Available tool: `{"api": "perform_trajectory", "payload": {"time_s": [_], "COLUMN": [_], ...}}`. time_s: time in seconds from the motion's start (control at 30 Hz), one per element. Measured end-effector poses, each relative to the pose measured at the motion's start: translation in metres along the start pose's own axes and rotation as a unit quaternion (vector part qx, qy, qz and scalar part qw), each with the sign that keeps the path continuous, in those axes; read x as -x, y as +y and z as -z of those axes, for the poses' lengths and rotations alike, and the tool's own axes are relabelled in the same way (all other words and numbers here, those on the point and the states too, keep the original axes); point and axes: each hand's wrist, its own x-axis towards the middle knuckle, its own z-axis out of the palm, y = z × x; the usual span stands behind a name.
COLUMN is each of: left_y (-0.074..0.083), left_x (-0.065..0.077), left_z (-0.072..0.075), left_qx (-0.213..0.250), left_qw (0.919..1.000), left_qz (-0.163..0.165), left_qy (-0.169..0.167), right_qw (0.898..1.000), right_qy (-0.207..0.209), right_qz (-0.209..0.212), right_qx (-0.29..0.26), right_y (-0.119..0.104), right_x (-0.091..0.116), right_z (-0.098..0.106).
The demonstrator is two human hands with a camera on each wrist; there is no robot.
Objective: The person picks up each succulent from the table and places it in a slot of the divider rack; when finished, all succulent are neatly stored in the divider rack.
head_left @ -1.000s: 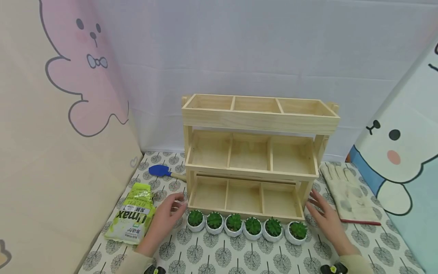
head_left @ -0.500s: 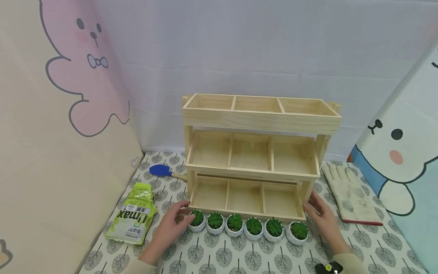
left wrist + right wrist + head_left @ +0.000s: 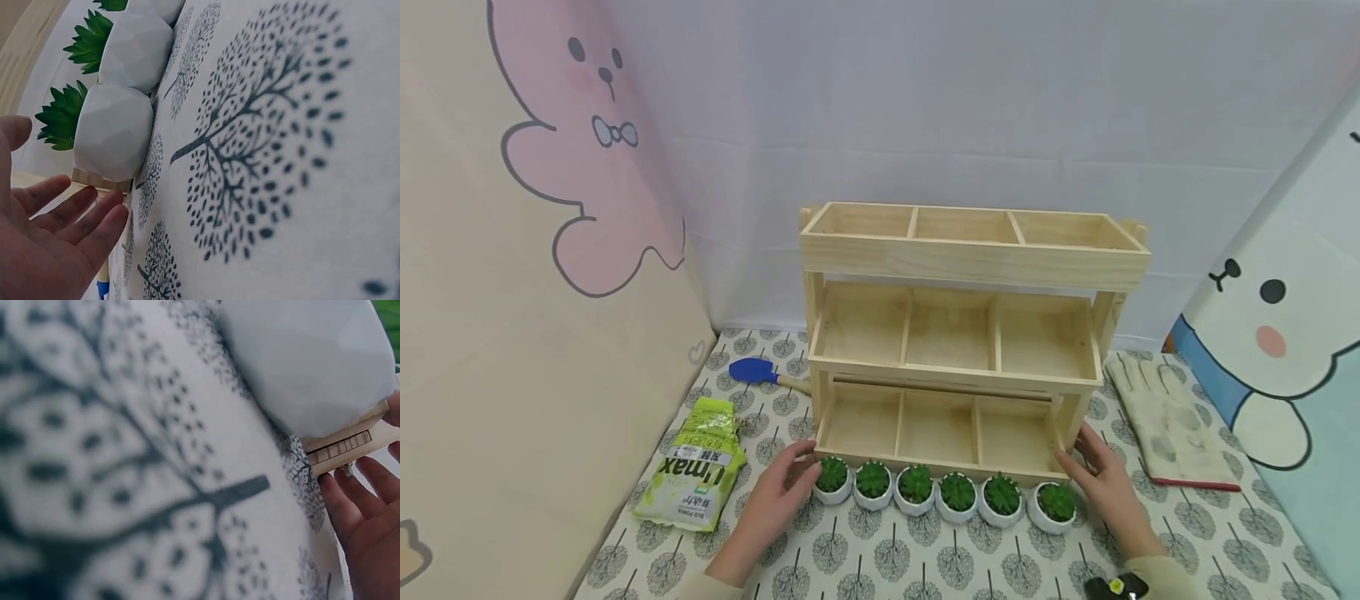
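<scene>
A three-tier wooden rack (image 3: 976,261), each tier split into three compartments, stands upright on the patterned cloth. In front of its lowest tier sits a row of several white pots (image 3: 957,508) with green succulents (image 3: 915,483). My left hand (image 3: 780,492) is at the rack's lower left corner, thumb close to the leftmost pot; in the left wrist view its fingers (image 3: 94,231) are spread and relaxed. My right hand (image 3: 1101,479) rests at the lower right corner, where fingertips (image 3: 331,487) meet the wooden side and the thumb is at the front board.
On the left lie a green-and-white bag (image 3: 692,475) and a blue trowel (image 3: 752,371), its handle reaching toward the rack. Pale work gloves (image 3: 1172,425) with a red hem lie at the right. A white curtain (image 3: 955,100) hangs behind the rack.
My left hand has shifted slightly toward the front, near the leftmost pot. My right hand has moved inward to the rack's lower corner. The rack and pots look unmoved.
</scene>
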Motion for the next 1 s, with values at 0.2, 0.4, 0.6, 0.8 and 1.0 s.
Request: {"api": "perform_trajectory", "payload": {"time_s": [0.2,0.4,0.6,0.8,1.0], "left_y": [0.002,0.000,-0.003,-0.002,-0.001], "left_x": [0.007,0.010,0.008,0.008,0.005], "left_z": [-0.002,-0.009,-0.015,-0.018,-0.020], "left_qx": [0.007,0.013,0.000,-0.004,-0.001], "left_qw": [0.9999,0.9999,0.9999,1.0000,0.9999], "left_qz": [0.000,0.002,-0.013,-0.002,0.007], "left_qy": [0.010,0.004,-0.001,0.004,0.012], "right_qw": [1.000,1.000,0.999,0.999,0.999], "right_qy": [0.004,0.005,0.001,0.001,0.004], "right_qz": [0.013,0.007,-0.001,-0.008,-0.001], "right_qx": [-0.014,-0.019,-0.037,-0.043,-0.049], "right_y": [0.005,0.009,0.012,0.014,0.018], "right_x": [0.001,0.002,0.005,0.005,0.007], "right_z": [-0.001,-0.001,-0.003,-0.003,-0.001]}}
